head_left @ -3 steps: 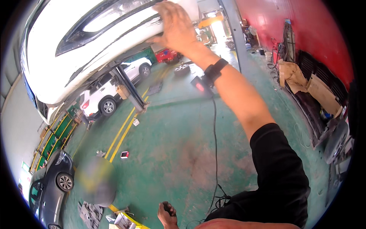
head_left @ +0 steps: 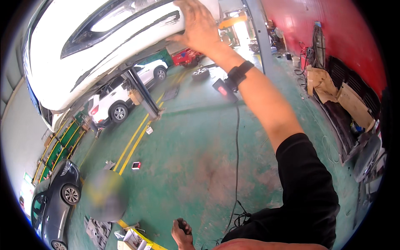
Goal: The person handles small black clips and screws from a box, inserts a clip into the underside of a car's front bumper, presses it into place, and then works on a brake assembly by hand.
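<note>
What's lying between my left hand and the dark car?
In the head view, an open box, a yellow floor line and a flat grey panel lie between the left hand and the dark car; a blurred patch hides some of that stretch.

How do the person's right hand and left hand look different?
The right hand is up high by the white bumper, while the left hand is down low. The right hand's fingers are spread; the left hand's are curled in, and I can't tell if it holds anything. Both are bare, with no gloves.
</note>
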